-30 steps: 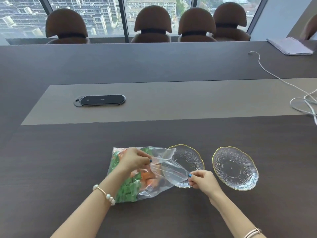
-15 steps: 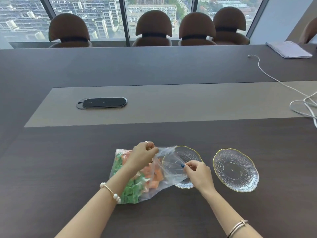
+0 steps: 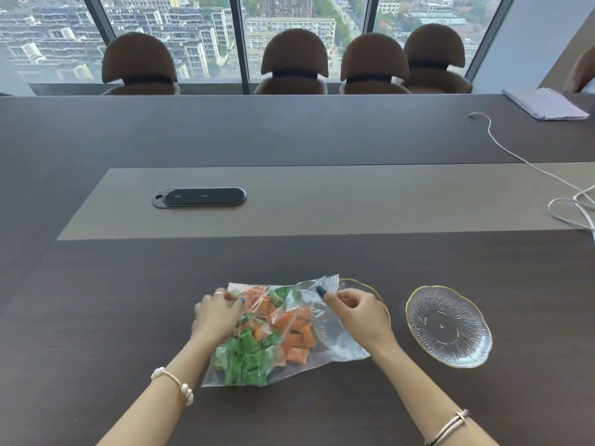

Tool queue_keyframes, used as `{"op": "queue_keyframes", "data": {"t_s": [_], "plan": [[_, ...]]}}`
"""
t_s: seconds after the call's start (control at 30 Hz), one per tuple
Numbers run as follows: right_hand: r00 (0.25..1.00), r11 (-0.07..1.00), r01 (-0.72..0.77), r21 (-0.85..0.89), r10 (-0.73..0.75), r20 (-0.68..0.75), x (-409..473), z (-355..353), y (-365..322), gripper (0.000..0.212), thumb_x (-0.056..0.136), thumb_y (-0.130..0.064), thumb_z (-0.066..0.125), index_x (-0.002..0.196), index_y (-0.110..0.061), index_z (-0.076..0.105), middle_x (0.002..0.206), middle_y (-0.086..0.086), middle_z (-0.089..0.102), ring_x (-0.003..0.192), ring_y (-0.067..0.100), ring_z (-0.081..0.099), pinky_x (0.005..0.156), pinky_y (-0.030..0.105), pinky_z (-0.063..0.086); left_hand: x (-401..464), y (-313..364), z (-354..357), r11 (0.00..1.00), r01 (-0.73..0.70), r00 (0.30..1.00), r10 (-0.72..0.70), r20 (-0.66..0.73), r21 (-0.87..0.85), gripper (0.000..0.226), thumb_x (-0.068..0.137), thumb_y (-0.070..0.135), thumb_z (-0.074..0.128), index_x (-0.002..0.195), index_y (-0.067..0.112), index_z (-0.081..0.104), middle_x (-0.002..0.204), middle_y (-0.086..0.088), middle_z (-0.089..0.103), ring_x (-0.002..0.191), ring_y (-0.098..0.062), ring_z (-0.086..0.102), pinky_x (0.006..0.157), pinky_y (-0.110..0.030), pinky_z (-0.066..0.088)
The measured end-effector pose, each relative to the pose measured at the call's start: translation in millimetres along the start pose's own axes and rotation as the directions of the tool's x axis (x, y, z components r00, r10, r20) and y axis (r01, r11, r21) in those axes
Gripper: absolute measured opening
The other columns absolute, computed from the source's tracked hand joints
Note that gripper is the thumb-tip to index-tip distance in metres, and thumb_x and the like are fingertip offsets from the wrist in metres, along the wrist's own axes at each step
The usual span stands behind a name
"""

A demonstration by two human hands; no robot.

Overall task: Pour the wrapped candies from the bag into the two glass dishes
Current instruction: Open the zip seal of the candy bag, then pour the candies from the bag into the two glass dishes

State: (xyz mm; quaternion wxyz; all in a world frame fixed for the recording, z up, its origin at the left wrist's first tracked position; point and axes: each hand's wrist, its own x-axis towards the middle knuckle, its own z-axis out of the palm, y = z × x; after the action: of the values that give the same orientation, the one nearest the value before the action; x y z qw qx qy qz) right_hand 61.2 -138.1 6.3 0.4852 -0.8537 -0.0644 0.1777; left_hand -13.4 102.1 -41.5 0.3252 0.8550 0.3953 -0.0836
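Observation:
A clear plastic bag [image 3: 322,304] full of green and orange wrapped candies [image 3: 267,336] lies on the dark table near the front. My left hand [image 3: 217,312] grips the bag's far left corner. My right hand [image 3: 357,312] pinches the bag's open edge at its far right. The bag's mouth drapes over the left glass dish [image 3: 370,288], which is mostly hidden under the plastic and my right hand. The right glass dish [image 3: 450,352], gold-rimmed, stands bare to the right.
A black oval panel [image 3: 199,197] is set into the grey centre strip. A white cable [image 3: 547,178] runs along the right side. A stack of papers [image 3: 547,104] lies at the far right. Brown chairs [image 3: 294,62] line the far edge.
My left hand has slid from the bag's middle to its far left corner. My right hand rose from the near edge of the left dish to the bag's far right edge, spreading the bag.

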Motion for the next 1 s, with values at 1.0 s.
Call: {"op": "queue_keyframes", "data": {"t_s": [1.0], "plan": [[0.987, 0.91, -0.155, 0.385, 0.131, 0.088, 15, -33, 8, 0.013, 0.084, -0.01, 0.06, 0.076, -0.013, 0.069, 0.069, 0.001, 0.061, 0.058, 0.01, 0.052, 0.063, 0.025, 0.044, -20, 18, -4, 0.769, -0.132, 0.978, 0.203, 0.042, -0.626, 0.02, 0.093, 0.028, 0.039, 0.091, 0.017, 0.056, 0.101, -0.019, 0.065, 0.087, -0.029, 0.059, 0.086, -0.052, 0.05]]}}
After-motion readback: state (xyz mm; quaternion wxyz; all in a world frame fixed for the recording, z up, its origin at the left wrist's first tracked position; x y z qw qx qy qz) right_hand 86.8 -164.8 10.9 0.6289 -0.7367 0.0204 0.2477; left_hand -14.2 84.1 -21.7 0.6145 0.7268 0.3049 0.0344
